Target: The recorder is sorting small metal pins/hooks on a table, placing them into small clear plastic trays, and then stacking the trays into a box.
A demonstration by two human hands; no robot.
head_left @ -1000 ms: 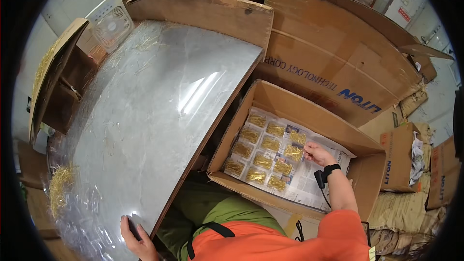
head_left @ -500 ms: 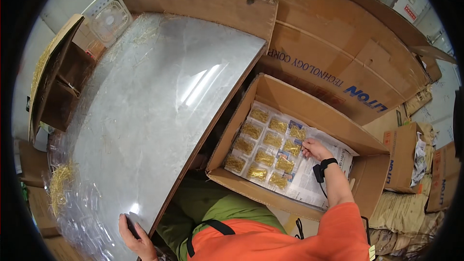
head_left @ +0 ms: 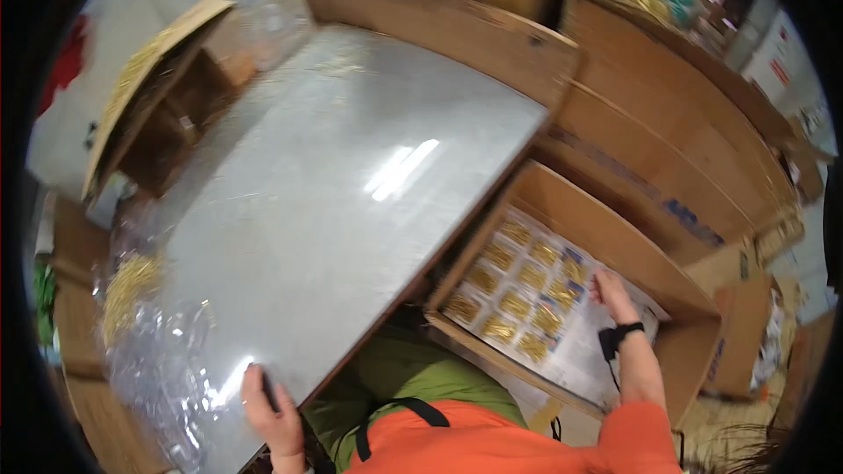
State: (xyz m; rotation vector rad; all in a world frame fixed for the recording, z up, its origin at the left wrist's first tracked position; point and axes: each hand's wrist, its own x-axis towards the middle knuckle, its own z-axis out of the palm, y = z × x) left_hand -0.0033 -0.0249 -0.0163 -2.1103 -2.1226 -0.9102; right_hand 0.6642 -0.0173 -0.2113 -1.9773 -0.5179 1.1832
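My left hand (head_left: pixel 272 417) rests at the near edge of the grey table. A small dark object (head_left: pixel 271 393) shows between its thumb and fingers; its kind is unclear. Over the open cardboard box (head_left: pixel 474 333) on the right, my right hand (head_left: pixel 612 291) hangs with fingers drawn together, slightly blurred. What they hold, if anything, cannot be made out. Just left of those fingers are rows of small clear plastic trays (head_left: pixel 531 275) filled with gold-coloured thin pieces. The trays lie on newspaper (head_left: pixel 584 355) lining the box. A black band with a small device (head_left: pixel 622 334) circles my right wrist.
Clear plastic packaging (head_left: pixel 167 395) and a pile of gold pieces (head_left: pixel 132 285) cover the left side of the table (head_left: pixel 334 211). A tall cardboard wall (head_left: pixel 667 132) stands behind the box. More cartons (head_left: pixel 746 333) stand at right, and a cardboard shelf (head_left: pixel 167 123) at far left.
The whole view has shifted, so the table and box appear further right. My right hand has moved slightly away from the trays. My left hand stays at the table edge.
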